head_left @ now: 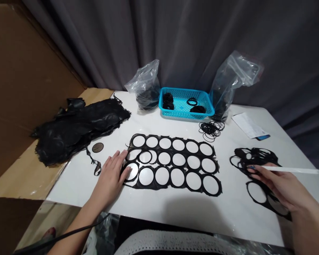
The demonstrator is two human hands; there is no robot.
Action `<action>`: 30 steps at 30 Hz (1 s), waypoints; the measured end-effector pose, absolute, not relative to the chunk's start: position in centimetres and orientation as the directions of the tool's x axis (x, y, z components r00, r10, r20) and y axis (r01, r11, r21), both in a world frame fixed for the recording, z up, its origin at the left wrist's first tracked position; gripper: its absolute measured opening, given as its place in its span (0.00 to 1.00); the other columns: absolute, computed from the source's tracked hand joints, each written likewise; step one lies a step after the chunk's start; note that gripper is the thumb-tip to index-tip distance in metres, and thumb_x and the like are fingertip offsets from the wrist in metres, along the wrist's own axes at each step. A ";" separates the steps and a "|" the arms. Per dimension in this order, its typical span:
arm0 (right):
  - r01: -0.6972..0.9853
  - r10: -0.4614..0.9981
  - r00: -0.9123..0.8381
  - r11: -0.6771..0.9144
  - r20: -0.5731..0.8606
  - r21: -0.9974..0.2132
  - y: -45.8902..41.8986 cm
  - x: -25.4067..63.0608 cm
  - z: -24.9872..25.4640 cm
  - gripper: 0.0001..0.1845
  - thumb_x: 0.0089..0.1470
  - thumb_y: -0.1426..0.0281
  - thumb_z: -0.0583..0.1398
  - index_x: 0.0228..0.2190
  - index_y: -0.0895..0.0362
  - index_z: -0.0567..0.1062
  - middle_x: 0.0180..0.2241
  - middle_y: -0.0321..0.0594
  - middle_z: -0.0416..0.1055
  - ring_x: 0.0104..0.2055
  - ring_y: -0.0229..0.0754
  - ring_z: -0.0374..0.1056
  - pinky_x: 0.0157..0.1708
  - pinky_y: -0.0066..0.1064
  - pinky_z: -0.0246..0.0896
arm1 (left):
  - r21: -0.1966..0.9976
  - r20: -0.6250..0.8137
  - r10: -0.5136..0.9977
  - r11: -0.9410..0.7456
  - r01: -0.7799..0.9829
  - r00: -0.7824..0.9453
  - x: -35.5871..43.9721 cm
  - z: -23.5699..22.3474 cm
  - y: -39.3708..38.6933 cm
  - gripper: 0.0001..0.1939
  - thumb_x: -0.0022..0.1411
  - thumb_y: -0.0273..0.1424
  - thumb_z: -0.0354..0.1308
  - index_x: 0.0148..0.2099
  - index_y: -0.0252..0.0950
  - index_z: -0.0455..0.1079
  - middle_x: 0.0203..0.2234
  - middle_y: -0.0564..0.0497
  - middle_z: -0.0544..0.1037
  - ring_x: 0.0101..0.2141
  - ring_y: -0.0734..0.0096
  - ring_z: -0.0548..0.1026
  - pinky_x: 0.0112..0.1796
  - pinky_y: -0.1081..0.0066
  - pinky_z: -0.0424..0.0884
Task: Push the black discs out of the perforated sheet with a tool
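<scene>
Black rubber sheet [172, 164] held flat under a spread left hand [110, 179]

The sheet is laid on a white table [228, 216], with three rows of six round holes cut through it. Its left end is pressed down by the left hand, the fingers [119, 157] being spread and no pinch being made. A loose black rubber ring [145, 157] is seen on the middle row, just beside those fingers. Off to the right, a white plastic strip [292, 170] is pinched between the thumb and fingers of the right hand [279, 186], which is held over cut black rubber offcuts [257, 189]. Further back, a blue plastic basket [186, 102] is filled with a few black rubber bundles [168, 101] and is flanked by a clear plastic bag [146, 85] and a second clear plastic bag [235, 81]. Thin black rubber bands [211, 130] are heaped in front of it, a paper slip [247, 125] is placed to the right, and a crumpled black rubber mass [79, 127] is piled at the table's left edge
</scene>
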State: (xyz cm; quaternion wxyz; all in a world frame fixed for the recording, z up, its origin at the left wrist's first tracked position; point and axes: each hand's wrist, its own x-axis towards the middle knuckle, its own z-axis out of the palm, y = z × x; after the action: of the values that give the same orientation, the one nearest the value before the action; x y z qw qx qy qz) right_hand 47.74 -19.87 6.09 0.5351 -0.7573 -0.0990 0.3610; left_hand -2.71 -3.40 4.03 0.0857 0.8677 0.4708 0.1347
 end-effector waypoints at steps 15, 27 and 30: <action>0.658 0.671 0.705 -0.499 0.229 -0.563 -16.7 46.2 9.9 0.16 0.40 0.49 0.64 0.21 0.48 0.74 0.40 0.51 0.78 0.36 0.54 0.70 0.36 0.48 0.59 | 0.263 0.271 0.754 -0.655 0.708 0.598 -0.2 4.9 -1.1 0.23 0.74 0.40 0.47 0.65 0.34 0.63 0.62 0.39 0.69 0.62 0.53 0.67 0.62 0.49 0.64; 0.346 0.967 -0.221 0.199 0.127 -0.917 1.6 22.8 5.5 0.06 0.55 0.67 0.62 0.28 0.54 0.76 0.41 0.43 0.77 0.42 0.45 0.73 0.44 0.37 0.66 | 0.081 0.338 0.691 -0.698 0.712 0.639 0.8 2.5 -1.4 0.20 0.73 0.35 0.49 0.59 0.28 0.68 0.57 0.35 0.74 0.58 0.50 0.72 0.60 0.51 0.68; 0.371 0.965 -0.238 0.199 0.114 -0.907 2.9 21.3 4.0 0.04 0.54 0.68 0.63 0.29 0.55 0.75 0.39 0.41 0.77 0.41 0.43 0.72 0.44 0.35 0.66 | 0.082 0.344 0.692 -0.696 0.714 0.635 0.8 2.3 -1.3 0.20 0.72 0.34 0.50 0.59 0.27 0.68 0.56 0.35 0.75 0.58 0.50 0.72 0.60 0.52 0.67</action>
State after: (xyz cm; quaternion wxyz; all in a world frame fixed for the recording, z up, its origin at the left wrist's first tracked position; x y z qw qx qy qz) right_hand 21.26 2.87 4.03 0.3724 -0.4921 -0.6787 0.3982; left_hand 0.83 -1.33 2.34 -0.0307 0.9036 0.3889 0.1771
